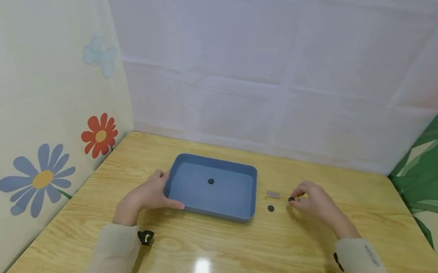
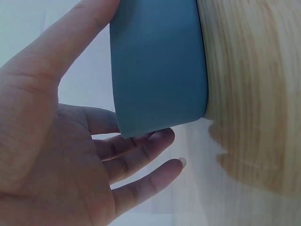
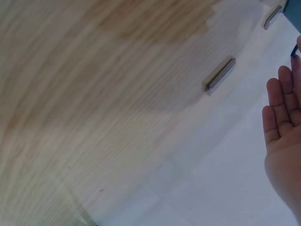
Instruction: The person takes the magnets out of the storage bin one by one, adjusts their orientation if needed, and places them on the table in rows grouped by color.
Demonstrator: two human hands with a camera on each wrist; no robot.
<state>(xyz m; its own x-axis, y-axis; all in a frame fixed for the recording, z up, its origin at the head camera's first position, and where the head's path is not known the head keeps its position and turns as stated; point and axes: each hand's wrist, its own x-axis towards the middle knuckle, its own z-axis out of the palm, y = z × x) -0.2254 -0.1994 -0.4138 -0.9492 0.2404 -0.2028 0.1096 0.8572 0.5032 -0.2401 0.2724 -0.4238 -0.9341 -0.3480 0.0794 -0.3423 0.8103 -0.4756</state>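
Observation:
A shallow blue rectangular tray (image 1: 210, 209) lies on the wooden table. My left hand (image 1: 149, 193) grips its near left corner, thumb along the front wall; the left wrist view shows the fingers around the tray's end. Inside the tray is one small black disc (image 1: 211, 181). To the right of the tray, my right hand (image 1: 316, 205) pinches another small black disc (image 1: 291, 199) between thumb and fingertips, low over the table. Between that hand and the tray lie a third black disc (image 1: 270, 208) and a small silver-grey bar (image 1: 273, 194).
Two small metallic-looking pieces, a nearer one (image 3: 220, 74) and a farther one (image 3: 273, 17), show on the table in the right wrist view. A white cloth (image 1: 211, 62) hangs behind the wooden table (image 1: 269, 261); flower-printed cloths hang at both sides.

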